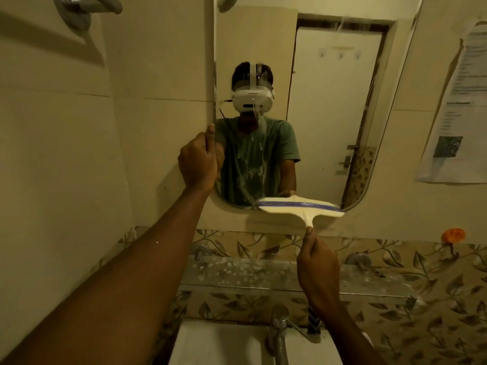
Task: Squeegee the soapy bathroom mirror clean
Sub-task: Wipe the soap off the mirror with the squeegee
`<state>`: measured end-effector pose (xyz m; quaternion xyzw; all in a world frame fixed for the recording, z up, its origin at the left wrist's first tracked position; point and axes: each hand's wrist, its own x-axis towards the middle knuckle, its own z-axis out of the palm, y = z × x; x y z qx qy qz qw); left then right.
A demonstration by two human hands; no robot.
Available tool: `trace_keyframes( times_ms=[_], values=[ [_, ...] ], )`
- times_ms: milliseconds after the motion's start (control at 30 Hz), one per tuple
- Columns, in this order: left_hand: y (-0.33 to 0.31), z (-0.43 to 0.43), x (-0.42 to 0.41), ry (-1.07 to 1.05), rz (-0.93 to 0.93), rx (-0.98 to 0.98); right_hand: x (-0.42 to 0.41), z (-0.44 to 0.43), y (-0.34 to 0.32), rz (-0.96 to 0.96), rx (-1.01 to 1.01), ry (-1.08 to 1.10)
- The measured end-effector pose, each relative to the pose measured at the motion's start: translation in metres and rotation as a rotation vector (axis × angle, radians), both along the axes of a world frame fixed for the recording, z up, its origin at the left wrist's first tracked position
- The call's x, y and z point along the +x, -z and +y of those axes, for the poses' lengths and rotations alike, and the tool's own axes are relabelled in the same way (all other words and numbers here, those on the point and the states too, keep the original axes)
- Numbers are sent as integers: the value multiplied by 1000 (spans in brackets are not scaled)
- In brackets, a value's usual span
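Observation:
The bathroom mirror point(329, 114) hangs on the tiled wall, with soapy streaks running down its middle and left part. A white squeegee point(300, 208) with a blue blade strip lies across the mirror's bottom edge, towards the right. My right hand point(317, 270) holds its handle from below. My left hand point(199, 160) grips the mirror's left edge at mid height, thumb up along the frame.
A glass shelf point(263, 275) speckled with soap drops runs under the mirror. Below it are a white sink point(210, 346) and a metal tap point(278, 330). A printed paper point(456, 114) hangs on the right wall, an orange hook point(453, 235) below it.

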<state>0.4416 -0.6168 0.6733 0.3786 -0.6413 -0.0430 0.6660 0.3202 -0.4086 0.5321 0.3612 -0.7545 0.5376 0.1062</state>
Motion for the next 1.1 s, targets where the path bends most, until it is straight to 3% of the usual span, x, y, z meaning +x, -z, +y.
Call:
trace_keyframes(
  times_ms=[200, 500, 633, 767, 900, 1100],
  values=[
    [-2, 1, 3, 34, -9, -15, -8, -2, -59, 28, -134, 3],
    [-3, -7, 9, 150, -53, -28, -5, -5, 16, 0, -18, 36],
    [-17, -5, 15, 200, -105, 65, -3, -1, 13, -6, 38, 52],
    [-63, 2, 19, 205, -10, 14, -1, 7, 4, -6, 52, 55],
    [-139, 8, 14, 276, 67, 1, 2, 12, -51, 23, -100, 51],
    [-206, -6, 11, 356, 131, -1, -2, -18, -197, 64, -345, -106]
  ],
)
